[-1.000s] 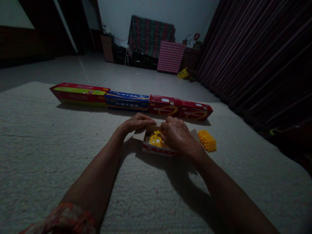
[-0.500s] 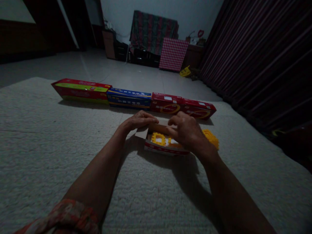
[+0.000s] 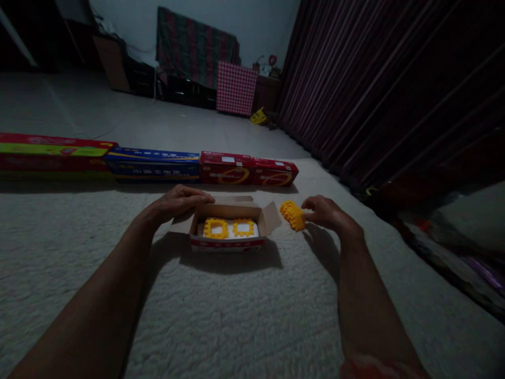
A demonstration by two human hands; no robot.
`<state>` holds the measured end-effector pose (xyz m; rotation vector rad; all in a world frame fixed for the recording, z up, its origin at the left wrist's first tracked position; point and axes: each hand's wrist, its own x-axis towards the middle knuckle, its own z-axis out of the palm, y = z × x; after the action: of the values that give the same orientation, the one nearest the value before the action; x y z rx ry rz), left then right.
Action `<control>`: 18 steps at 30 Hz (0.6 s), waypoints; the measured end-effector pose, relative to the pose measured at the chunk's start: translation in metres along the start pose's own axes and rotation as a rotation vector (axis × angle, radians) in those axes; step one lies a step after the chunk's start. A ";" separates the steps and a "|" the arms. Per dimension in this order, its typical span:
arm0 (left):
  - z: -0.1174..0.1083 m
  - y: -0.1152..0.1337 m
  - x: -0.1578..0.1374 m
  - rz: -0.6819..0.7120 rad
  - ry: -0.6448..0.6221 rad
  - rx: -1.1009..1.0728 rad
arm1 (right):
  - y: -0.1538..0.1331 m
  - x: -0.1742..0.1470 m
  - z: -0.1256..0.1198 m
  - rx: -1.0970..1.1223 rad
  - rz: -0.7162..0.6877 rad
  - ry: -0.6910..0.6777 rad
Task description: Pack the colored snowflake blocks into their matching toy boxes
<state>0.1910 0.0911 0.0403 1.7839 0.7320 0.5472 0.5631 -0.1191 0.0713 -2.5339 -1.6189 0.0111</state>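
Observation:
An open cardboard box (image 3: 226, 246) sits on the quilted cloth, its flaps spread out. Inside it lie two square yellow toothed frames (image 3: 216, 229), side by side on something white. My left hand (image 3: 179, 202) grips the box at its back left corner and flap, with the thumb out of sight. Just right of the box rests a stack of similar yellow toothed pieces (image 3: 292, 216). My right hand (image 3: 325, 211) is at the right edge of this stack, thumb and forefinger apart; whether the fingertips touch it is hard to see.
Behind the box stands a row of closed cartons: a red and green one (image 3: 59, 155), a blue one (image 3: 153, 166) and two red ones (image 3: 224, 169). A dark pleated curtain (image 3: 355, 79) hangs at the right. A cloth-draped cabinet (image 3: 189, 97) is against the far wall.
My right hand has left the box's inside and gone right to the yellow stack. A second yellow frame now shows in the box. The view has swung right; my left hand stays at the box.

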 end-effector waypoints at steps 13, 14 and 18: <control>-0.003 -0.006 0.003 0.004 -0.001 0.022 | 0.025 0.002 0.020 0.052 -0.187 0.028; -0.003 -0.006 0.003 -0.005 0.000 0.023 | 0.027 0.000 0.022 0.068 -0.208 0.056; -0.003 -0.007 0.004 -0.017 -0.010 0.028 | 0.029 -0.009 0.034 0.156 -0.272 0.110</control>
<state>0.1897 0.0976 0.0347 1.8037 0.7510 0.5182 0.5832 -0.1356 0.0331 -2.1451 -1.8254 -0.0280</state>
